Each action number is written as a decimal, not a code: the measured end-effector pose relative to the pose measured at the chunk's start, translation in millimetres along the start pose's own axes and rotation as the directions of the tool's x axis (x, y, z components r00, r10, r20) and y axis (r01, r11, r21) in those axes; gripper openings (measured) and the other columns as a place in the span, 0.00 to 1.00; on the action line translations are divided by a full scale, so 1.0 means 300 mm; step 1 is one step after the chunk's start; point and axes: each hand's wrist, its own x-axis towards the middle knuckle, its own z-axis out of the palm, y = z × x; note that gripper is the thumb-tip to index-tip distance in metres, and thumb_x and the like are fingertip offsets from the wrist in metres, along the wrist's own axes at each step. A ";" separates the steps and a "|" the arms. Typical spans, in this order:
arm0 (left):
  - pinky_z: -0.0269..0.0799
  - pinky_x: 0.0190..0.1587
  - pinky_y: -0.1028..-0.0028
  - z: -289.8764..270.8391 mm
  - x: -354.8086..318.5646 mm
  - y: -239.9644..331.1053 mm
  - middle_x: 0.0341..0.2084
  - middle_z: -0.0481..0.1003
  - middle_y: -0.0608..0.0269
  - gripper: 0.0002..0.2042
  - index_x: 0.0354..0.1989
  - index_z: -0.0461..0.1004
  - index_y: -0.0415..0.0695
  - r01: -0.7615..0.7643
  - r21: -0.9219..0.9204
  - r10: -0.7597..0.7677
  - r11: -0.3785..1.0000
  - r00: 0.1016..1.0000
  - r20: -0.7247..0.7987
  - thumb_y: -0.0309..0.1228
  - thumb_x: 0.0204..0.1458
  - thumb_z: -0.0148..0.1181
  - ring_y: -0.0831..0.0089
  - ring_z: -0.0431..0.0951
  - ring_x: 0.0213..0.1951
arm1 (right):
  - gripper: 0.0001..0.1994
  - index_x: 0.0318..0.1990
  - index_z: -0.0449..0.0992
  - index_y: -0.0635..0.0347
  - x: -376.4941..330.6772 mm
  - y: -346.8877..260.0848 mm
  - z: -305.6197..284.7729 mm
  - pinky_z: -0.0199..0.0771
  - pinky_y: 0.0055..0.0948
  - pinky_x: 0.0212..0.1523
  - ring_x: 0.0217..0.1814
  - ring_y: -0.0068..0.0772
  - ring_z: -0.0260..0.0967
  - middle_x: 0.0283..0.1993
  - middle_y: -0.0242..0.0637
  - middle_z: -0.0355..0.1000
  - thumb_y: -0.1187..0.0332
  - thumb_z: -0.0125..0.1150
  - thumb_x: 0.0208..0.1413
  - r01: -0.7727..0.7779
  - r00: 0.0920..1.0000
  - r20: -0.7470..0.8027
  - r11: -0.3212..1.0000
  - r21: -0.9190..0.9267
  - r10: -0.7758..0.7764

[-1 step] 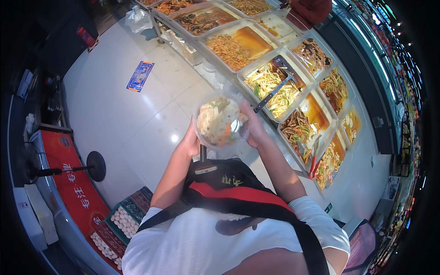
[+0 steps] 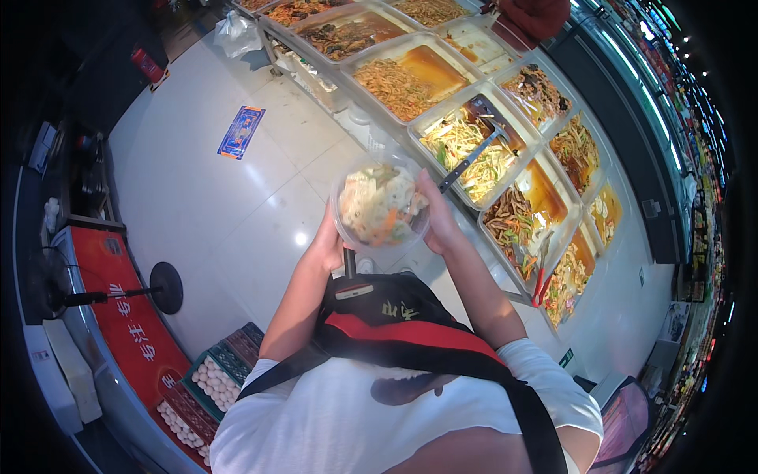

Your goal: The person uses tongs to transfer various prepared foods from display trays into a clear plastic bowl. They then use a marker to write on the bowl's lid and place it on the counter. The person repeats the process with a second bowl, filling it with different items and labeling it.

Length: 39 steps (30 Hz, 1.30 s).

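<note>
Between my two hands, in front of my apron, is a round clear plastic bowl. Mixed food fills it: pale slices with orange and green pieces. My left hand grips the bowl's left side, its fingers partly hidden behind the wall. On the opposite side my right hand is closed around the rim and wall. Whether a lid covers the bowl, I cannot tell. Just right of my right hand, tongs with a dark handle lie across a tray of pale shredded food.
Several clear trays of cooked dishes stand on the counter to the right. Red-handled tongs rest at its near end. A person's dark red sleeve shows beyond. Egg crates and a red-fronted counter stand at left.
The food inside the bowl has shifted, with more pale slices showing on top, and the bowl is tilted slightly differently. Both hands keep their grip in nearly the same place.
</note>
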 end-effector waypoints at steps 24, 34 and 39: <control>0.61 0.19 0.84 0.126 -0.116 -0.043 0.36 0.72 0.63 0.33 0.62 0.60 0.38 -0.518 0.406 0.605 0.753 0.788 -0.116 0.44 0.53 0.64 0.84 0.68 0.24 | 0.19 0.57 0.65 0.58 -0.010 0.122 0.027 0.63 0.30 0.56 0.56 0.24 0.60 0.54 0.35 0.64 0.54 0.41 0.70 0.549 0.815 -0.141 0.827 -0.117 -0.561; 0.59 0.18 0.83 0.102 -0.106 -0.085 0.33 0.73 0.63 0.33 0.57 0.63 0.38 -0.512 0.464 0.593 0.723 0.804 -0.036 0.42 0.46 0.68 0.83 0.65 0.20 | 0.22 0.62 0.58 0.55 -0.099 0.117 0.118 0.65 0.34 0.61 0.61 0.29 0.62 0.58 0.35 0.61 0.52 0.43 0.69 0.439 0.892 -0.177 0.891 0.116 -0.417; 0.55 0.16 0.83 0.087 -0.130 -0.016 0.22 0.70 0.66 0.29 0.50 0.67 0.34 -0.518 0.481 0.580 0.707 0.814 0.025 0.45 0.46 0.63 0.84 0.61 0.14 | 0.31 0.67 0.57 0.59 -0.108 0.033 0.026 0.66 0.37 0.64 0.66 0.33 0.63 0.65 0.39 0.61 0.48 0.50 0.64 0.256 0.960 -0.090 0.960 -0.110 -0.266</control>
